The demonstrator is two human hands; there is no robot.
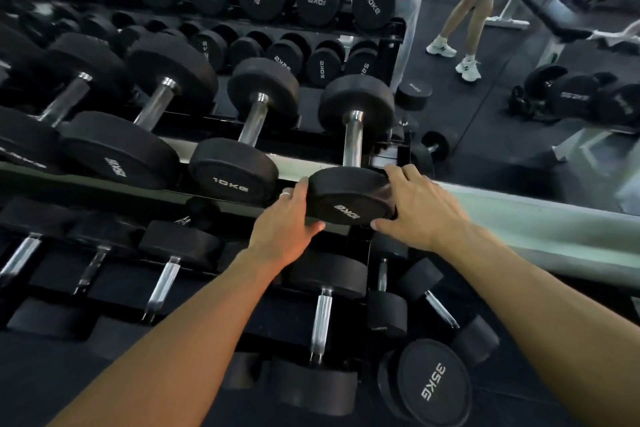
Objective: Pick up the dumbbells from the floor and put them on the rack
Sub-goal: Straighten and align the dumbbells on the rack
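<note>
Since the 10KG dumbbell (350, 166) is already lying across the top tier of the rack (304, 172), at its right end, this bit looks like it's just seating it properly. Both hands are on the near head: the left hand (289, 225) cups its left edge, fingers curled up the side and thumb under the lower rim, and the right hand (415, 210) lies over its right edge with fingers draped across the top and thumb below. So each hand has a partial wrap on the rubber head, nothing on the chrome handle.

What I'd do here: nudge it until the handle runs parallel to the other 10KG dumbbell (242, 142) just to the left, with both heads sitting on the rails. It's right at the rack's end, so I'd bias it a touch left so it can't roll off the right side. Keep the thumbs from getting pinched between the head and the rail, and let go slowly to check it stays put.

Still more to do after this, I think. A 35KG dumbbell (433, 388) and a few others are on the floor (502, 409) near the rack's right end.
</note>
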